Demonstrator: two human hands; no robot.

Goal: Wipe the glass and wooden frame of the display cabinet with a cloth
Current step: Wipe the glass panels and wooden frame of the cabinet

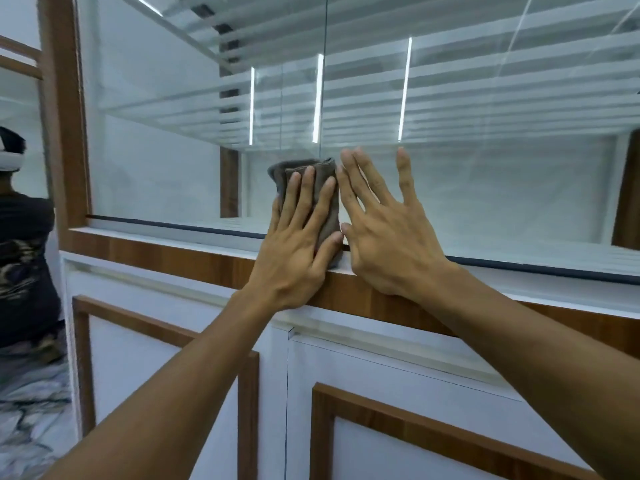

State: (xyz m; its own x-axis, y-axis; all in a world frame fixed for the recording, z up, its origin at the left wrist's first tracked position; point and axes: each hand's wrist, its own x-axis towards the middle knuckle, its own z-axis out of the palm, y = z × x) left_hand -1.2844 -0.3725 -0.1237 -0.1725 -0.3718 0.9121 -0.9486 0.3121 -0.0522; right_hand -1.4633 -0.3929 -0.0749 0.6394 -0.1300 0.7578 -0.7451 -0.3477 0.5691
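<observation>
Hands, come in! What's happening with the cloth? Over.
Left hand flat, pressing grey-brown cloth on the glass pane, low by the wooden frame. Right hand open, flat on the pane beside it. Nothing in the way.

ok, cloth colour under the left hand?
Grey-brown, plain, no pattern. The cloth shows best in the head view, pressed flat against the glass.

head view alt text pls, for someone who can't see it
The left hand presses a folded grey cloth flat on the cabinet glass, just above the wooden frame. The right hand, fingers spread, rests on the glass beside it. Another person is at far left.
</observation>
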